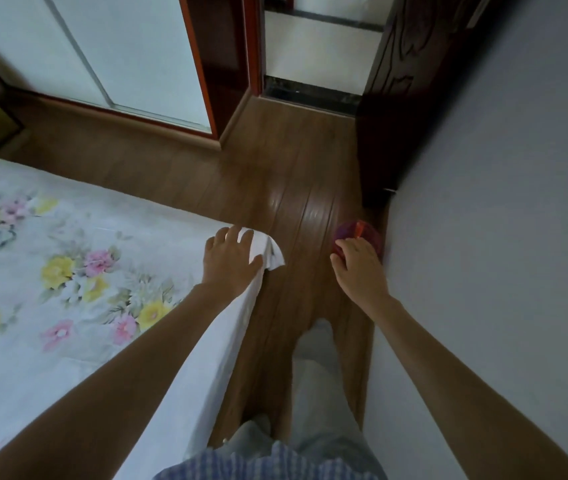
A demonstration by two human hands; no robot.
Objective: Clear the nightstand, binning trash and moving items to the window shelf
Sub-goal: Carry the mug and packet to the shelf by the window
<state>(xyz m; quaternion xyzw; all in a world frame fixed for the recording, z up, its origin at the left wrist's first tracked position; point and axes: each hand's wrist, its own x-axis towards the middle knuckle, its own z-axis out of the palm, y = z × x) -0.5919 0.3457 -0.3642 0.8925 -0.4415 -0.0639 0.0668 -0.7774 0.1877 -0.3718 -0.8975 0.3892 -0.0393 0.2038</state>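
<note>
1. The left hand rests at the corner of the bed, its grip spread wide with straight fingers over a white tissue that sticks out past the bed edge.
2. The right hand reaches down beside the grey wall; its grip pinches a reddish-purple translucent object, blurred, just above the wooden floor.
3. The bed sheet carries a printed pattern of pink and yellow flowers.
4. No readable writing or label shows on anything.
5. Sliding wardrobe doors stand beyond the bed.
</note>
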